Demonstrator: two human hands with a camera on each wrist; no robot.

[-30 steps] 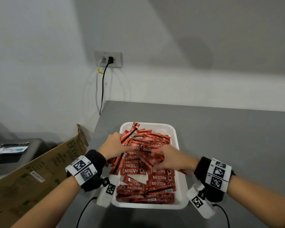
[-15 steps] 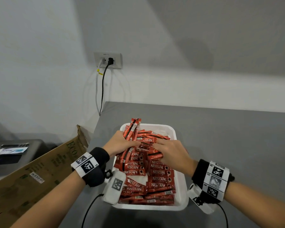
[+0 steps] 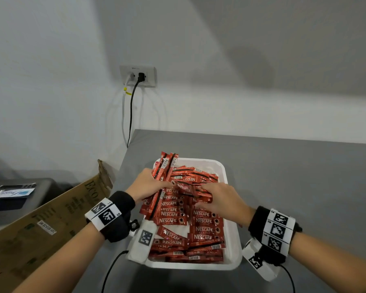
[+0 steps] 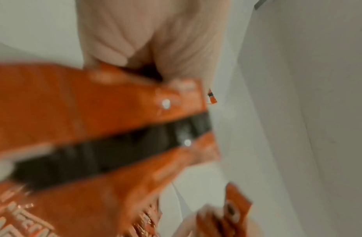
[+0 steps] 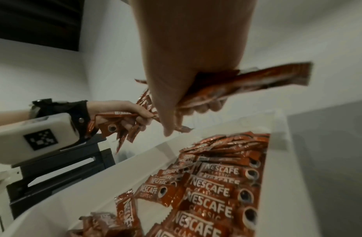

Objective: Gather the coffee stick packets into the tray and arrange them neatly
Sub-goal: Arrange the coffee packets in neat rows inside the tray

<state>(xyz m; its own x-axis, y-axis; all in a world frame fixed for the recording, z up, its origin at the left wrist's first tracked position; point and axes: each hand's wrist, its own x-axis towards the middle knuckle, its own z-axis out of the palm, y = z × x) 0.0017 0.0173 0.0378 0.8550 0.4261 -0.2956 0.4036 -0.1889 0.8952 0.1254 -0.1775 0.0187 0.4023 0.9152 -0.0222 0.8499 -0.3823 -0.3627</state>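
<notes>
Red packets [image 3: 189,218] in both hands' grip

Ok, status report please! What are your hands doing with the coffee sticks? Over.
Left hand grips a bundle of packets. Right hand grips a few more, over the tray. Tray pile still jumbled. Nothing in the way.

Left hand [image 3: 147,185], right hand [image 3: 219,199] — both clenched
</notes>
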